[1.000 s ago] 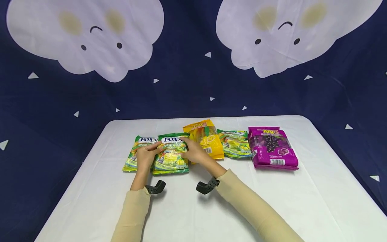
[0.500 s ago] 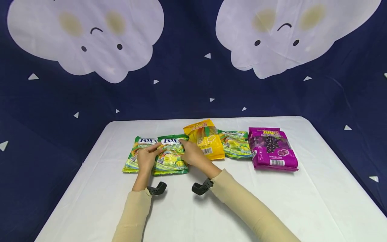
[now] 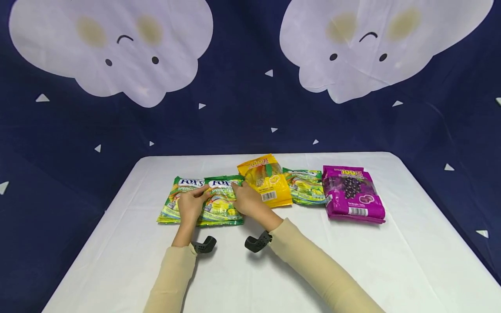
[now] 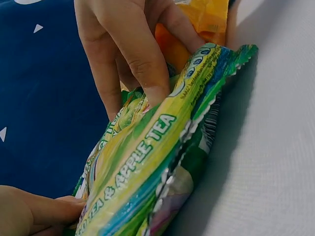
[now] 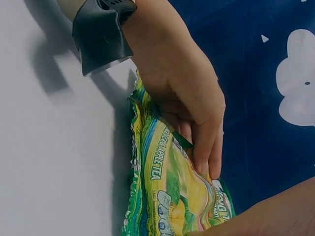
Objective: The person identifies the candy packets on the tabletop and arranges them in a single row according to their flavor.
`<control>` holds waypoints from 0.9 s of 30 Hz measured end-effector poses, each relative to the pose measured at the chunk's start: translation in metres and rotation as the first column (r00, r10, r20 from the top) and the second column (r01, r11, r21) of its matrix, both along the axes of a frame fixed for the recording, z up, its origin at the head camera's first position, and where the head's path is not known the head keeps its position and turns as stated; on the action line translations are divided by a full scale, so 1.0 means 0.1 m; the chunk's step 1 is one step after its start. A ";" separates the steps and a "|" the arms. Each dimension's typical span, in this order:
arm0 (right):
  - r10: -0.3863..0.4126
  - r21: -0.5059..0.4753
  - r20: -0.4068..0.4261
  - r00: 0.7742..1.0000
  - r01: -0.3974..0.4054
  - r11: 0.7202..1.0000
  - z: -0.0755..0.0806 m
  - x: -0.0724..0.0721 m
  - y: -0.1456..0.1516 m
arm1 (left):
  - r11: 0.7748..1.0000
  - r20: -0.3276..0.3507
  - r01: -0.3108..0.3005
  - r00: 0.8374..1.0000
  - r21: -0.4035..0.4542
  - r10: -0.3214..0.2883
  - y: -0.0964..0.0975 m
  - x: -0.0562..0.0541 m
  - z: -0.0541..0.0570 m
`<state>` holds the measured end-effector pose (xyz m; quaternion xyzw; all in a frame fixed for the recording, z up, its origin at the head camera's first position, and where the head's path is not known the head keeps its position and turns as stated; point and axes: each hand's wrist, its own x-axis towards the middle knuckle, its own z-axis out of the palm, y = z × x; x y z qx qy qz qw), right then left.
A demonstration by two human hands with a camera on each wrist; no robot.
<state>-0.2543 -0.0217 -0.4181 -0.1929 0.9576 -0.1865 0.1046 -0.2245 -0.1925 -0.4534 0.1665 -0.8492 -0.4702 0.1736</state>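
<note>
A green Fox's Spring Tea candy bag (image 3: 220, 202) lies between my hands, its left side up against another Fox's candy bag (image 3: 170, 204). My left hand (image 3: 191, 207) holds its left edge, with the index finger near the top and the thumb lower down. At its right edge my right hand (image 3: 250, 201) grips it, the fingertips bent down onto the printed front. The left wrist view shows the puffed candy bag (image 4: 142, 152) from its lower edge, with the right fingers (image 4: 150, 73) on its face. In the right wrist view the right hand (image 5: 187, 93) reaches over the bag's side.
A yellow mango candy bag (image 3: 270, 184) lies tilted just behind the right hand. Further right are a third Fox's bag (image 3: 304, 187) and a purple blackcurrant candy bag (image 3: 354, 193). All rest on a white-covered table (image 3: 344, 261) before a dark blue cloud-print backdrop (image 3: 246, 87).
The middle Fox's bag's top edge has sunk slightly. My right hand has moved a little left and down, its fingers further over the bag. The left hand has barely moved.
</note>
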 end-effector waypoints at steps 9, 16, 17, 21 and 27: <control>0.020 0.058 0.000 1.000 -0.020 0.998 0.02 0.04 0.05 | 1.000 0.007 -0.005 1.000 -0.022 0.005 0.00 0.12 0.05; 0.022 0.064 0.000 1.000 -0.022 0.998 0.00 0.05 0.06 | 0.999 0.002 -0.008 1.000 -0.053 0.008 0.00 0.19 0.06; 0.021 0.060 -0.002 1.000 -0.021 0.998 0.00 0.06 0.06 | 0.998 0.004 -0.006 1.000 -0.059 0.006 0.00 0.20 0.07; 0.018 0.027 -0.015 1.000 -0.017 0.999 0.01 0.10 0.06 | 0.994 0.008 0.005 1.000 -0.108 -0.004 0.03 0.23 0.10; 0.026 -0.001 -0.040 0.999 -0.026 1.000 0.01 0.14 0.04 | 0.985 0.005 -0.001 1.000 -0.172 0.002 0.03 0.28 0.12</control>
